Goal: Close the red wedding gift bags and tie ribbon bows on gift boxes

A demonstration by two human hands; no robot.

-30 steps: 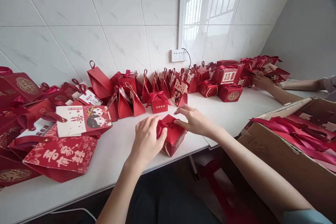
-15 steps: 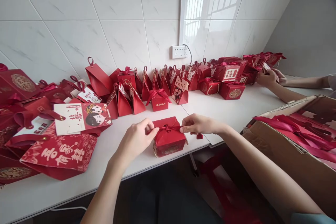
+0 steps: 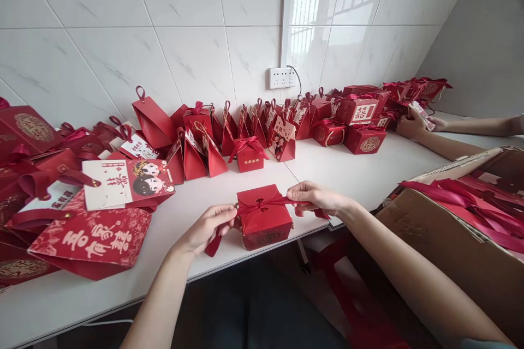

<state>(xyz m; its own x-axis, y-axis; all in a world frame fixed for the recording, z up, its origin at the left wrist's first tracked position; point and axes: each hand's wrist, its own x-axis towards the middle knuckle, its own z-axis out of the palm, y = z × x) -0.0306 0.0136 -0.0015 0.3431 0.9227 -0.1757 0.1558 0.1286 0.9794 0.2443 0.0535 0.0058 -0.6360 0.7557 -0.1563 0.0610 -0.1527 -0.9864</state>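
A red gift box [image 3: 266, 223] with gold printing on its front side sits near the table's front edge. Across its top runs a dark red ribbon [image 3: 248, 206], crossing at the cut-out in the middle of the lid. To the left of the box, my left hand [image 3: 212, 224] pinches one end of that ribbon, whose tail hangs below the fingers. On the opposite side, my right hand [image 3: 315, 197] is closed on the other end and holds it out taut. Gold cord shows at the box's sides.
Red gift boxes [image 3: 235, 131] line the tiled wall, and a pile of gift boxes [image 3: 88, 240] covers the left. At right stands a cardboard carton [image 3: 434, 251] holding red boxes and ribbon. Behind it another person's hands [image 3: 413, 122] hold a small printed piece. A power strip [image 3: 282, 78] is on the wall.
My hands have moved apart, the left one left and down, the right one rightward, drawing the ribbon wider across the box. The other person's printed piece shows more.
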